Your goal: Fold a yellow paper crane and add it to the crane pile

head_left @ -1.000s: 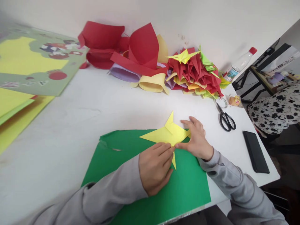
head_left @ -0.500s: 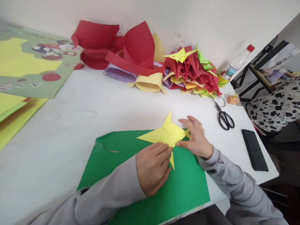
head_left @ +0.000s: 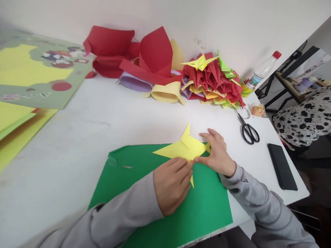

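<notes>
A half-folded yellow paper figure (head_left: 184, 148) with pointed flaps lies on a green paper sheet (head_left: 155, 206) near the front of the white table (head_left: 103, 117). My left hand (head_left: 172, 184) presses down on its lower flap with curled fingers. My right hand (head_left: 218, 155) pinches its right edge between thumb and fingers. Both arms wear grey sleeves.
A heap of folded paper figures (head_left: 214, 79) in red, yellow and green lies at the back by the wall, next to rolled red paper (head_left: 152, 55). Black scissors (head_left: 248, 131), a black phone (head_left: 281, 166) and a plastic bottle (head_left: 262, 70) are on the right. Coloured sheets (head_left: 31, 75) lie at left.
My left hand has crept slightly up over the figure's lower point, covering more of it. The view has shifted a little; the figure stays in place.
</notes>
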The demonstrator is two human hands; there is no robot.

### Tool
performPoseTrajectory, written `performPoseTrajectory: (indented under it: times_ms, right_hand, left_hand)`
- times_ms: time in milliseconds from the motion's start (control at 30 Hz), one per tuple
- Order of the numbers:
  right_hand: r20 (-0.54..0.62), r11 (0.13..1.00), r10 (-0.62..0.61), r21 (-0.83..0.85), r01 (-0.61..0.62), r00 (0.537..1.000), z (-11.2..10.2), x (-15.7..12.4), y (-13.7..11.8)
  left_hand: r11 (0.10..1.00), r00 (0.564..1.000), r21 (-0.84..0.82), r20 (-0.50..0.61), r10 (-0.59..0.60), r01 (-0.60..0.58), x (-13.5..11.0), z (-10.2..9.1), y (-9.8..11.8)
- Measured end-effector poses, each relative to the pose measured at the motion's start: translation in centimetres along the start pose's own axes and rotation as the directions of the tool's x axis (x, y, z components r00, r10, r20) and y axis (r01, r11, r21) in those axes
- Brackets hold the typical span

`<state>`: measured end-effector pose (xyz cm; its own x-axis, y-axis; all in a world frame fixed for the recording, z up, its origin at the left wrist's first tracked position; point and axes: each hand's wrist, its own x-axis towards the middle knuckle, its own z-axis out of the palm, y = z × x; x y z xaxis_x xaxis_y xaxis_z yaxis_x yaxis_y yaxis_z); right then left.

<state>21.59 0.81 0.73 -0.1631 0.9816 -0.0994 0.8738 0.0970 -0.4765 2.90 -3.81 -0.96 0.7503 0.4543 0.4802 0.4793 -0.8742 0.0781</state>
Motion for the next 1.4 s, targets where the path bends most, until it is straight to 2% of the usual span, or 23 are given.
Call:
performPoseTrajectory:
  times_ms: [100, 200, 367, 467, 567, 667, 767, 867, 967, 1067, 1167, 1300, 1333, 1400]
  right_hand:
    - [0.005, 1.000, -0.001, 0.008, 0.001, 1.000, -0.1, 0.0, 0.1]
    - [-0.038, 0.996, -0.048, 0.068, 0.050, 0.998, -0.2, 0.2, 0.8]
    - [-0.204, 0.942, -0.207, 0.223, 0.252, 0.957, -0.1, 0.6, 2.2]
    - [-0.250, 0.909, -0.312, 0.203, 0.364, 0.917, 0.0, 0.7, 2.4]
    - [-0.201, 0.886, -0.432, 0.087, 0.455, 0.879, 0.0, 0.4, 2.2]
    - [-0.078, 0.842, -0.539, -0.020, 0.539, 0.839, 0.0, -0.1, 1.8]
    - [0.021, 0.816, -0.576, -0.058, 0.576, 0.818, 0.1, -0.5, 1.7]
    - [0.063, 0.813, -0.576, -0.057, 0.579, 0.815, 0.0, -0.7, 1.6]
    - [0.073, 0.810, -0.580, -0.059, 0.584, 0.812, 0.0, -0.7, 1.5]
    - [0.020, 0.821, -0.565, -0.093, 0.564, 0.825, 0.5, -0.4, 1.4]
    - [-0.053, 0.804, -0.589, -0.145, 0.577, 0.807, 1.0, -0.1, 1.5]
    - [-0.118, 0.742, -0.667, -0.194, 0.642, 0.736, 1.4, 0.1, 1.9]
    - [-0.126, 0.739, -0.671, -0.199, 0.644, 0.731, 1.5, 0.1, 2.0]
    - [-0.135, 0.760, -0.647, -0.197, 0.619, 0.751, 1.5, 0.2, 2.1]
  left_hand:
    - [1.000, 1.000, 0.001, -0.024, 0.016, -0.016, 0.0, 0.2, -0.1]
    - [0.999, 0.996, -0.042, -0.086, 0.029, -0.033, -0.3, 0.4, -1.1]
    - [0.998, 0.988, -0.050, -0.151, 0.041, -0.049, -1.1, 0.4, -4.1]
    - [0.997, 0.982, -0.001, -0.172, 0.074, -0.076, -1.2, 0.4, -5.0]
    - [0.989, 0.964, 0.067, -0.225, 0.143, -0.131, -1.3, 0.6, -4.7]
    - [0.979, 0.963, 0.100, -0.189, 0.194, -0.178, -1.3, 0.6, -4.1]
    - [0.974, 0.969, 0.121, -0.131, 0.208, -0.192, -1.4, 0.4, -3.8]
    - [0.970, 0.966, 0.145, -0.143, 0.214, -0.193, -1.2, 0.4, -4.1]
    - [0.971, 0.948, 0.179, -0.246, 0.203, -0.161, -0.7, 0.5, -4.5]
    - [0.971, 0.933, 0.210, -0.313, 0.175, -0.112, -0.1, 0.3, -4.7]
    - [0.988, 0.948, 0.145, -0.307, 0.090, -0.047, 0.1, 0.2, -4.7]
    - [0.999, 0.973, 0.036, -0.231, 0.007, 0.001, -0.4, 0.8, -4.9]
    - [1.000, 0.977, 0.008, -0.215, -0.006, 0.008, -0.5, 1.0, -5.0]
    - [0.996, 0.981, -0.068, -0.185, -0.061, 0.049, -0.8, 1.3, -5.4]
